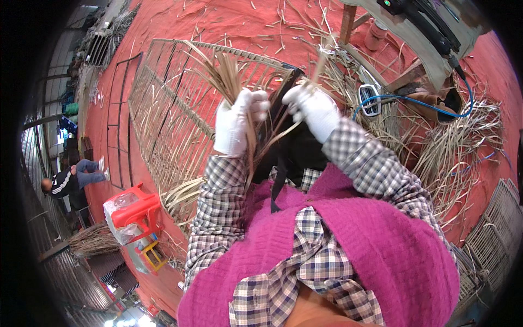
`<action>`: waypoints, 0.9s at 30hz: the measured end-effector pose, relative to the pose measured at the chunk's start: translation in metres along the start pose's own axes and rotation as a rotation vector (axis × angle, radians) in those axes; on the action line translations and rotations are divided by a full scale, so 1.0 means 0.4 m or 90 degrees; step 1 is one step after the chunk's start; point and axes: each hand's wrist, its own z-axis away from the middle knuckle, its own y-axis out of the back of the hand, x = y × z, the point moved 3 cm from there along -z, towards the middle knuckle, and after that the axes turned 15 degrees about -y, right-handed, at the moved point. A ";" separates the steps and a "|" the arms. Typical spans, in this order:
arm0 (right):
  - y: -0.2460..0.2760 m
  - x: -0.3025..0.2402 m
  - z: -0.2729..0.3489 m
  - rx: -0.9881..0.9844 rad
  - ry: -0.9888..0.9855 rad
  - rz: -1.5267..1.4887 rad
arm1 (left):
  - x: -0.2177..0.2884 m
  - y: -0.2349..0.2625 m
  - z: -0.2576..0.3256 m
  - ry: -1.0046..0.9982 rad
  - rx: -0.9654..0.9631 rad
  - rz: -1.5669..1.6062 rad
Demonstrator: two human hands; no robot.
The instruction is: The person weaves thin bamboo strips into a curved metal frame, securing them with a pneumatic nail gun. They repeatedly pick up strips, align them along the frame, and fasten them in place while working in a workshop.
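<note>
Gripping reed bundle: left hand; right hand pinches strand, fingertips hidden.

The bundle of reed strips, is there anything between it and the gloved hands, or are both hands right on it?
Nothing visible stands between them. The left hand is closed around the bundle of reed strips, which fans out above its fist. The right hand pinches a single strip rising from the same bunch. The woven frame lies behind them.

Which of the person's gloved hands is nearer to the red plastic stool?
Left. The left hand, gripping a bundle of reed strips, is above and right of the red plastic stool; the right hand lies farther right.
</note>
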 end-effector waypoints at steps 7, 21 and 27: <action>0.802 -0.216 0.285 0.025 0.426 -0.338 | 0.005 0.045 -0.029 0.010 -0.134 -0.204; 0.539 -0.212 0.577 0.420 0.390 0.824 | 0.018 0.076 -0.076 -0.202 -0.173 -0.401; 0.065 0.107 0.087 -0.077 0.473 0.750 | 0.039 0.147 -0.086 -0.145 -0.103 -0.496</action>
